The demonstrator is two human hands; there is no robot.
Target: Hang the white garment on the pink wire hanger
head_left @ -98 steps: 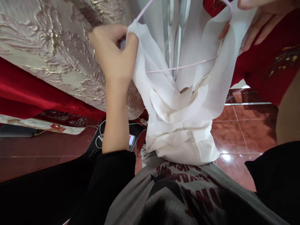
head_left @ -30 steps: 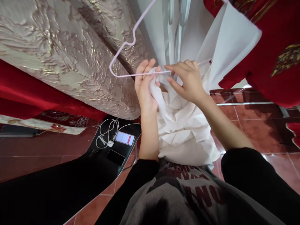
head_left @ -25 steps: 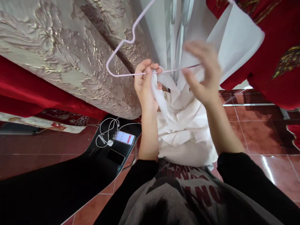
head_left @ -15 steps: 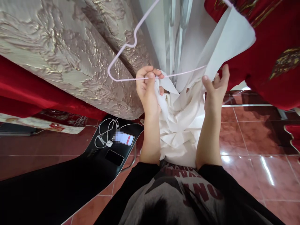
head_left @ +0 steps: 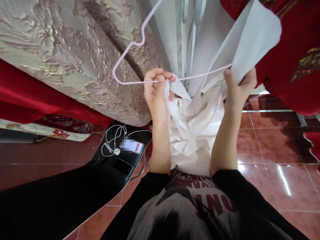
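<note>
A thin pale pink wire hanger (head_left: pixel 130 46) hangs in front of me, with a white sheer garment (head_left: pixel 197 126) draped from its right shoulder and bunched down to my waist. My left hand (head_left: pixel 157 87) is closed around the hanger's bottom bar together with a fold of the white cloth. My right hand (head_left: pixel 238 87) is pinched on the white cloth at the hanger's right end, thumb up against the fabric. The garment's upper panel (head_left: pixel 252 33) fans up to the right.
A silver-gold embroidered drape (head_left: pixel 67 53) fills the upper left, with red fabric (head_left: pixel 30 100) under it. Red embroidered garments (head_left: pixel 295 60) hang at right. On a black stand (head_left: pixel 110 166) lie a phone (head_left: pixel 132 146) and white earphones (head_left: pixel 111 141). The floor is glossy red tile (head_left: pixel 270 140).
My right hand left the middle of the bar, swung out and up to the right, and closed on the white cloth near the hanger's right end. My left hand stayed put.
</note>
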